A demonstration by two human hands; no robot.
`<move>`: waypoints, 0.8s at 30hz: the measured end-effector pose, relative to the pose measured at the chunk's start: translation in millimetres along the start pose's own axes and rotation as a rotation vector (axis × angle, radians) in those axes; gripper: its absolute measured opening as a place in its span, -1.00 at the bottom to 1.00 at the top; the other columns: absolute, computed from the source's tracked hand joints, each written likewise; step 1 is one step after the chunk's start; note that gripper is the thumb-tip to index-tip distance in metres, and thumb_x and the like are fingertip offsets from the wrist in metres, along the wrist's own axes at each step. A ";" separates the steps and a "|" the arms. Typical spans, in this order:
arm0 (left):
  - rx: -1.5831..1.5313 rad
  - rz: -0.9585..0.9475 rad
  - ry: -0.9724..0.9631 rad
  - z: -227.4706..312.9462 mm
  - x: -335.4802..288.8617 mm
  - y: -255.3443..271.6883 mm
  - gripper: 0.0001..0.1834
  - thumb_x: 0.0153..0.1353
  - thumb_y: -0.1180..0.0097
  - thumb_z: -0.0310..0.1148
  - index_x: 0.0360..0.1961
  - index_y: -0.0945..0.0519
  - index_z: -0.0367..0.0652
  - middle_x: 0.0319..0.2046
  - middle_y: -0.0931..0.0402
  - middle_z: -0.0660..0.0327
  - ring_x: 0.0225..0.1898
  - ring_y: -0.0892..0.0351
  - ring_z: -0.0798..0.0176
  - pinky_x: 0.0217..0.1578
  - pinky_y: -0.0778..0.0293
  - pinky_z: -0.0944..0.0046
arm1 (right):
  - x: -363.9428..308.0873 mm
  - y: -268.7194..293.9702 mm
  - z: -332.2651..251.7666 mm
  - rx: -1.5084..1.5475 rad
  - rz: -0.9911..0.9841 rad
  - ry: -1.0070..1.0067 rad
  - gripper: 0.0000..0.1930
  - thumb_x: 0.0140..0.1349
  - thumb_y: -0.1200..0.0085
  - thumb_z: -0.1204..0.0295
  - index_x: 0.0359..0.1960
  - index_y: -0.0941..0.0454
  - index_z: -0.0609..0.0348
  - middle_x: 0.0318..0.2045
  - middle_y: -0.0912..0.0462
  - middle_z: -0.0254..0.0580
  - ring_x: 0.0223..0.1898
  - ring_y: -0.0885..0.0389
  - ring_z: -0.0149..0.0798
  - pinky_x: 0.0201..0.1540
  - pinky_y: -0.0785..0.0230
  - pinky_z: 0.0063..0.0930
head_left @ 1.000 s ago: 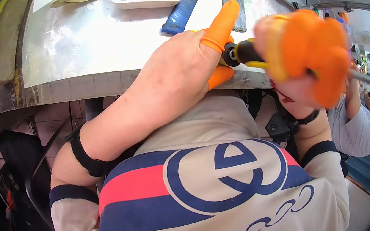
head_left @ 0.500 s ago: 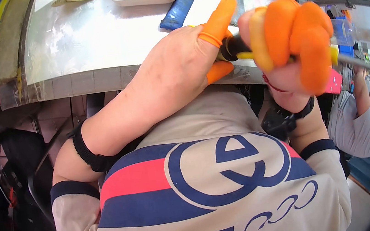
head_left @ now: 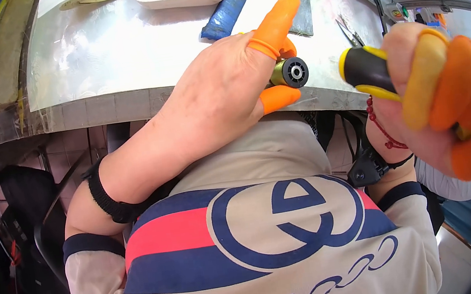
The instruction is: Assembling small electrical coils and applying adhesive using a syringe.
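My left hand (head_left: 218, 75), with orange finger covers, is closed around a short brass-coloured roller (head_left: 279, 74). The roller's black end cap, with a round metal centre, faces right between two covered fingers. Off to the right, my right hand (head_left: 433, 81) grips a black-and-yellow tool handle (head_left: 368, 72), whose butt end points left toward the roller but stays apart from it. Orange and yellowish covers sit on the right fingers. The tool's working end is mostly hidden by that hand.
A white tray (head_left: 185, 0) of small dark metal pieces stands on the table (head_left: 96, 64), beside a blue wrapped bar (head_left: 226, 10). Scissors (head_left: 349, 32) and a grey flat slab (head_left: 296, 1) lie farther right. A chair with dark cloth (head_left: 31, 231) stands at left.
My right hand has pulled the tool handle away from the roller, to the right, which uncovers the black end cap. My left hand has barely moved.
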State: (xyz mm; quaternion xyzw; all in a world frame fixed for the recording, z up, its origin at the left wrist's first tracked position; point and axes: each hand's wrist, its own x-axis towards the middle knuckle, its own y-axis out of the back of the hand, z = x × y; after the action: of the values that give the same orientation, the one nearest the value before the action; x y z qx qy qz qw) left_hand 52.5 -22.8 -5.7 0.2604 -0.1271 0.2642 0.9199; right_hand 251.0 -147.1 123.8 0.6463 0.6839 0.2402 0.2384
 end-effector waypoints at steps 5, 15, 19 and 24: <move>0.064 -0.033 0.034 -3.8 2.9 -1.3 -0.17 -0.13 -0.21 -0.48 0.17 -0.03 -0.19 -0.34 -0.47 0.02 -0.34 -0.48 -0.06 -0.32 -0.41 0.23 | 18.8 -100.1 48.6 0.559 0.811 0.006 -0.79 -0.05 -0.10 0.52 -0.35 -0.38 0.10 -0.35 -0.41 -0.36 -0.36 -0.38 -0.44 -0.24 -0.20 -0.63; -0.014 -0.039 0.032 -1.9 1.0 -0.4 -0.08 -0.23 -0.27 -0.55 0.18 -0.02 -0.18 -0.32 -0.48 0.06 -0.28 -0.49 0.02 -0.23 -0.39 0.25 | 57.4 -74.8 13.9 0.349 0.252 0.359 -0.77 -0.11 -0.03 0.51 -0.67 -0.18 0.08 -0.74 -0.18 -0.41 -0.73 -0.13 -0.46 -0.65 0.00 -0.59; 0.048 0.032 -0.078 0.1 2.6 -4.7 -0.13 -0.19 -0.25 -0.41 0.16 -0.05 -0.23 -0.40 -0.45 0.10 -0.43 -0.43 0.01 -0.41 -0.37 0.17 | 60.8 -87.4 14.4 0.621 0.305 0.357 -0.75 0.02 0.04 0.40 -0.67 -0.14 0.05 -0.76 -0.18 -0.42 -0.76 -0.10 -0.47 -0.64 0.03 -0.56; -0.056 -0.035 -0.012 1.5 8.2 2.4 -0.16 -0.14 -0.21 -0.46 0.18 -0.04 -0.16 -0.34 -0.46 0.10 -0.34 -0.45 0.01 -0.32 -0.38 0.21 | 57.3 -77.0 22.9 0.837 0.383 0.309 -0.73 0.12 0.09 0.29 -0.63 -0.14 0.04 -0.76 -0.18 -0.41 -0.80 -0.10 -0.50 -0.69 0.07 -0.60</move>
State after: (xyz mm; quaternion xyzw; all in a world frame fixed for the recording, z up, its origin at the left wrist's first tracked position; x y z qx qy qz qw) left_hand 57.9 -18.4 -0.5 0.2384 -0.1356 0.2426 0.9305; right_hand 203.4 -93.2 56.3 0.7577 0.6180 0.0774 -0.1950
